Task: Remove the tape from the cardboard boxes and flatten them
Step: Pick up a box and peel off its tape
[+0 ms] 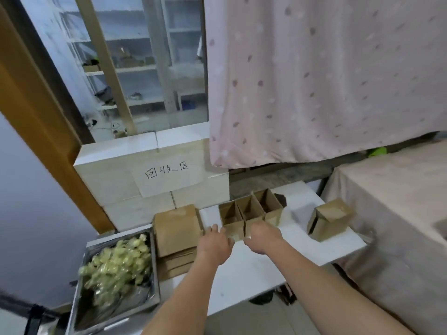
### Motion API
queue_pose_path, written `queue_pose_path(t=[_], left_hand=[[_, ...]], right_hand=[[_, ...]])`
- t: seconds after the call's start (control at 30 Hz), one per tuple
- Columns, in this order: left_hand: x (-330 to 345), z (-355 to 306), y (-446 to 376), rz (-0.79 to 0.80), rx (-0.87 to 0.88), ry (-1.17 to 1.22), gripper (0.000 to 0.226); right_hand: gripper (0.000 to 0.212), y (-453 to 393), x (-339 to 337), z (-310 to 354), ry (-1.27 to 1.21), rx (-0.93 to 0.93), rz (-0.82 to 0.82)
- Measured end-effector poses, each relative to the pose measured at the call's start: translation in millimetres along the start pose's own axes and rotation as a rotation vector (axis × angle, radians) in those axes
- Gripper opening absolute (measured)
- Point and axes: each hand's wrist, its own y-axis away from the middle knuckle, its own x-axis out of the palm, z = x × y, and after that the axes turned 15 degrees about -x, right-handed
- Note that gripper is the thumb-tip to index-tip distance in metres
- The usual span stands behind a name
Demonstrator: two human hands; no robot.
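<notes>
A row of three small open cardboard boxes (250,213) is being shown just right of the middle of the view, standing side by side on a white desk (254,267), their open tops facing up. The row is being reached for by two bare hands. The left hand (214,244) is being held at the row's 7 o'clock, fingers spread and fairly straight, its fingertips at the near left corner of the leftmost box; whether they are touching it cannot be told. The right hand (262,236) is being held at the row's 6 o'clock, against the near face of the boxes, its fingers hidden behind the knuckles, so its grip cannot be told.

At 3 o'clock from the row, well apart, a fourth cardboard box (329,220) is being seen tilted on the desk, its flaps closed. At 9 o'clock from the row, a stack of flattened cardboard (176,234) is lying at the desk's left edge. Further out, at 8 o'clock, a metal tray (154,286) is being seen filled with crumpled pale yellowish tape (118,264), blurred.

Behind the boxes, at 11 o'clock, a white tiled ledge (116,165) is carrying a paper sign (167,174) with handwritten characters. At 1 o'clock a pink spotted curtain (326,76) is hanging.
</notes>
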Motion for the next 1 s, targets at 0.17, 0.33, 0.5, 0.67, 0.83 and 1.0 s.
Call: queue_pose_path(t=[0.17, 0.33, 0.5, 0.67, 0.83, 1.0], left_hand=[[-17, -90, -18, -0.064, -0.003, -0.044, 0.05], [-1, -200, -21, -0.025, -0.025, -0.004, 0.051], [18, -292, -13, 0.065, 0.005, -0.037, 0.055], [27, -349, -24, 0.087, 0.039, -0.087, 0.053], [36, -380, -42, 0.098, 0.049, -0.146, 0.052], [44, -400, -76, 0.102, 0.054, -0.138, 0.054]], right_hand=[[0.027, 7, -20, -86, 0.021, -0.013, -0.032], [0.046, 20, -33, -199, 0.042, -0.058, -0.013], [0.049, 44, -29, -283, -0.02, -0.041, 0.039], [0.043, 53, -26, -347, -0.135, 0.002, 0.061], [0.031, 49, -19, -387, -0.136, 0.069, 0.084], [0.049, 21, -31, -421, -0.116, 0.062, 0.092]])
